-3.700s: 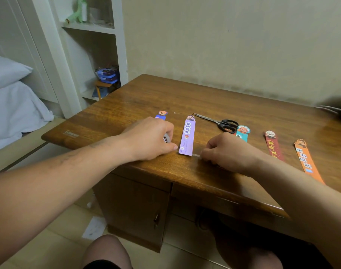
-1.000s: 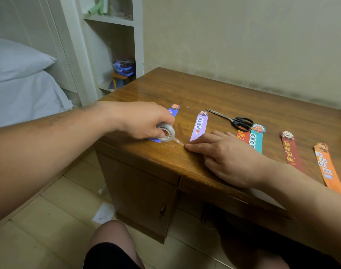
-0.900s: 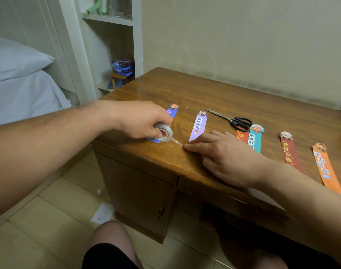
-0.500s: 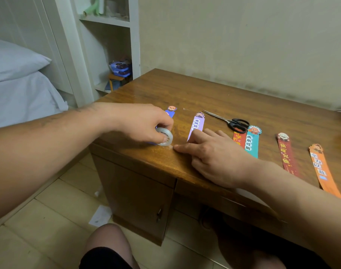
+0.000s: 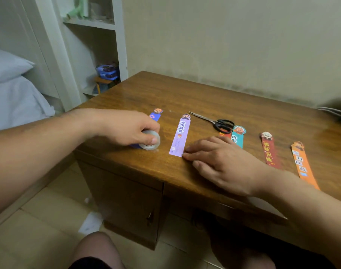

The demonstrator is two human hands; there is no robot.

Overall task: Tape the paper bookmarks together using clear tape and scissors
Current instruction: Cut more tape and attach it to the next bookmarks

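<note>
My left hand point(image 5: 125, 127) grips a roll of clear tape point(image 5: 150, 142) on the wooden desk point(image 5: 204, 98), over the lower part of a blue bookmark point(image 5: 155, 115). A purple bookmark point(image 5: 180, 135) lies just right of the roll. My right hand point(image 5: 222, 162) lies flat with straight fingers, its fingertips touching the purple bookmark's lower right corner. Black-handled scissors point(image 5: 217, 122) lie behind it, handles on a red bookmark point(image 5: 225, 133) beside a teal bookmark point(image 5: 238, 135). A dark red bookmark point(image 5: 268, 150) and an orange bookmark point(image 5: 301, 164) lie farther right.
The desk's front edge runs close under both hands, with a cupboard door below. A white shelf unit point(image 5: 99, 45) stands at the back left, a bed with a pillow point(image 5: 6, 65) at the far left. Grey cables point(image 5: 334, 110) rest at the desk's right rear.
My right hand slid from beside the tape roll back to the right, to the purple bookmark's lower corner. The stretched piece of tape between roll and fingers is no longer visible. My left hand stays on the roll.
</note>
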